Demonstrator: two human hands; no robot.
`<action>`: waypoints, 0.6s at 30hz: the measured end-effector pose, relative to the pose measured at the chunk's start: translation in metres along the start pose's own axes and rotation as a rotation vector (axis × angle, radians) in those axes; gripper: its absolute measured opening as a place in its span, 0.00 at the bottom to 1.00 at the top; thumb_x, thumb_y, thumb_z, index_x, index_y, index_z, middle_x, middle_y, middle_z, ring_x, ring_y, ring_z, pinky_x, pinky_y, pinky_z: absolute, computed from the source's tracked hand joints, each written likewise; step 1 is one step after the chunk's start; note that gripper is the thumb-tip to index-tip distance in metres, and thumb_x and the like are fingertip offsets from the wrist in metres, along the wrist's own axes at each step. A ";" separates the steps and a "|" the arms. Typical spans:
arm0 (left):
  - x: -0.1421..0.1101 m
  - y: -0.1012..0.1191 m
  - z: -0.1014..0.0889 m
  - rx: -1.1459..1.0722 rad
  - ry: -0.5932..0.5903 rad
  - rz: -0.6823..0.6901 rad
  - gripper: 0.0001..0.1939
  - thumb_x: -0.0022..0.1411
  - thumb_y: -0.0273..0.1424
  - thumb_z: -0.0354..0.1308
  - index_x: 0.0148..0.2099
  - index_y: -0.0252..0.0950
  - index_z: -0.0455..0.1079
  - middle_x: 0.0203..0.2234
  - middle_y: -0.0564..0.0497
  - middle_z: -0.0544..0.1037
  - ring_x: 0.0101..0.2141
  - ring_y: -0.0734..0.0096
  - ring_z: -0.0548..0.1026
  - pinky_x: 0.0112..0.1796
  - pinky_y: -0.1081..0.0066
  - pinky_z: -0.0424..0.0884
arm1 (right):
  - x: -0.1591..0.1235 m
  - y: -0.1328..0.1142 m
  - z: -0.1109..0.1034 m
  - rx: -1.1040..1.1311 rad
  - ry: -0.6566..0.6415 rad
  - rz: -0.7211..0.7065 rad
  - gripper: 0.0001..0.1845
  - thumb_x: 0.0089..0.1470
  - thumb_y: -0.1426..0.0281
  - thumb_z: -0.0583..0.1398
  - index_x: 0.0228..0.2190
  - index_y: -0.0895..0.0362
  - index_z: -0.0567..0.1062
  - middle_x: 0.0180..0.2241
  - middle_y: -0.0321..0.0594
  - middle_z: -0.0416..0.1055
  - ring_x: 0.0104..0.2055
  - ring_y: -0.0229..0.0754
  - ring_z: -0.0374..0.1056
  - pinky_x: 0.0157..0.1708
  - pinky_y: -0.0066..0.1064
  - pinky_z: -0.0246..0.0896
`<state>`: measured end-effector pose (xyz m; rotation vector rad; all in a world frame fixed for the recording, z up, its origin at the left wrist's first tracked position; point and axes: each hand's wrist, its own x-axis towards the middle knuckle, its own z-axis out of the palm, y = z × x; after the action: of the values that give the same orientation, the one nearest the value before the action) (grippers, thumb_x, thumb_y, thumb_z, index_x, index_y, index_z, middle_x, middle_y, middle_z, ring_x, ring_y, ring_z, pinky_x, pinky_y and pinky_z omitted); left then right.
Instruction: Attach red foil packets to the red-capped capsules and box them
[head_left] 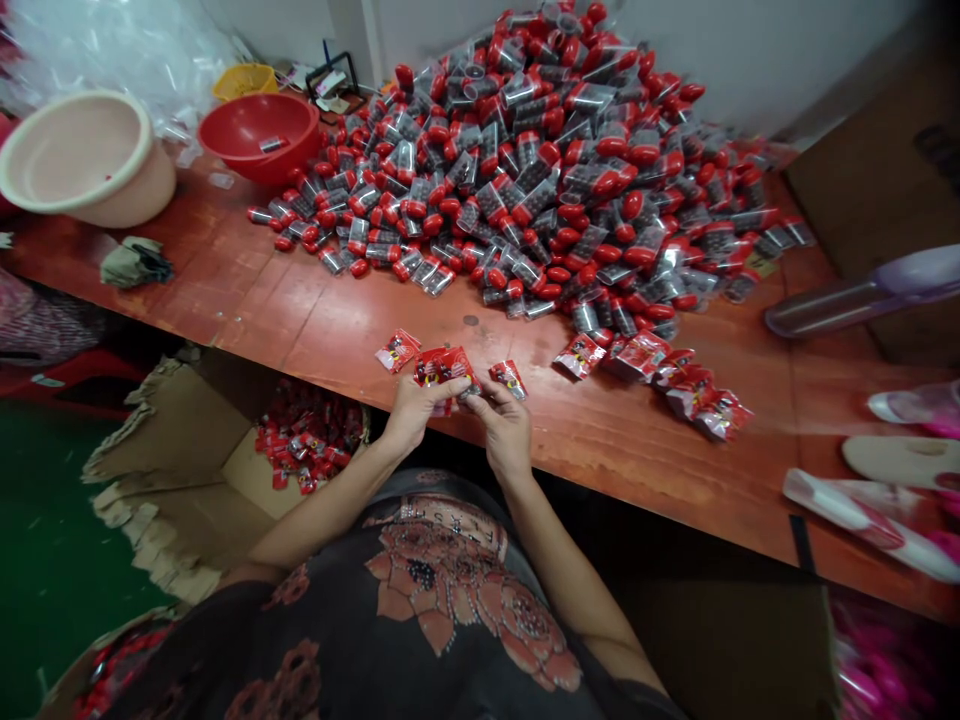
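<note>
A red printed packet (442, 366) is held over the table's front edge. My left hand (411, 412) pinches it from the left, thumb on top. At its right corner the fingers of my right hand (507, 428) close on the packet, their tips meeting my left thumb. A small dark thing shows between the fingertips, too small to make out. One loose packet (397, 350) lies left of my hands, and another packet (510, 378) lies right beside my right fingers. Farther right, several red packets (686, 385) lie in an overlapping row.
A large heap of clear tubes with red caps (525, 180) covers the table's back. A red bowl (259, 130) and a cream basin (142, 165) stand at left. Below the edge, an open cardboard box (161, 450) holds packets. A clear lidded tube (825, 308) lies right.
</note>
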<state>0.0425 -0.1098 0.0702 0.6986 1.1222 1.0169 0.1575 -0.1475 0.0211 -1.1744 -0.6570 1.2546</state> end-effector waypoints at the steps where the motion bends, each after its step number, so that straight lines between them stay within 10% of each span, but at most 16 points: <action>1: 0.001 -0.002 0.000 -0.001 -0.003 -0.012 0.15 0.42 0.34 0.72 0.33 0.33 0.75 0.25 0.50 0.79 0.21 0.75 0.73 0.25 0.74 0.70 | 0.000 0.001 -0.002 -0.001 0.009 0.008 0.20 0.44 0.65 0.68 0.42 0.52 0.79 0.40 0.37 0.79 0.37 0.40 0.75 0.44 0.41 0.73; 8: 0.013 -0.016 -0.002 -0.041 -0.018 -0.201 0.17 0.43 0.34 0.72 0.36 0.32 0.76 0.27 0.47 0.81 0.22 0.72 0.76 0.27 0.72 0.73 | 0.005 -0.001 -0.016 -0.046 0.089 0.008 0.20 0.44 0.64 0.68 0.42 0.55 0.79 0.37 0.39 0.79 0.35 0.40 0.74 0.43 0.40 0.72; 15: 0.025 -0.006 -0.016 -0.350 -0.089 -0.260 0.15 0.52 0.21 0.62 0.45 0.30 0.73 0.40 0.39 0.81 0.41 0.57 0.80 0.42 0.58 0.77 | 0.039 -0.009 -0.078 -0.535 0.318 -0.182 0.25 0.46 0.58 0.64 0.45 0.58 0.77 0.42 0.44 0.72 0.36 0.41 0.70 0.42 0.40 0.69; 18: 0.028 -0.002 -0.020 -0.335 -0.075 -0.259 0.17 0.51 0.19 0.63 0.46 0.31 0.72 0.38 0.42 0.81 0.38 0.60 0.80 0.41 0.60 0.78 | 0.030 -0.036 -0.065 -0.572 0.327 -0.226 0.31 0.43 0.56 0.67 0.48 0.54 0.75 0.41 0.41 0.68 0.36 0.40 0.69 0.43 0.39 0.69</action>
<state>0.0272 -0.0860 0.0513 0.3109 0.9200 0.9196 0.2365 -0.1353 0.0269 -1.6750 -0.9015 0.6724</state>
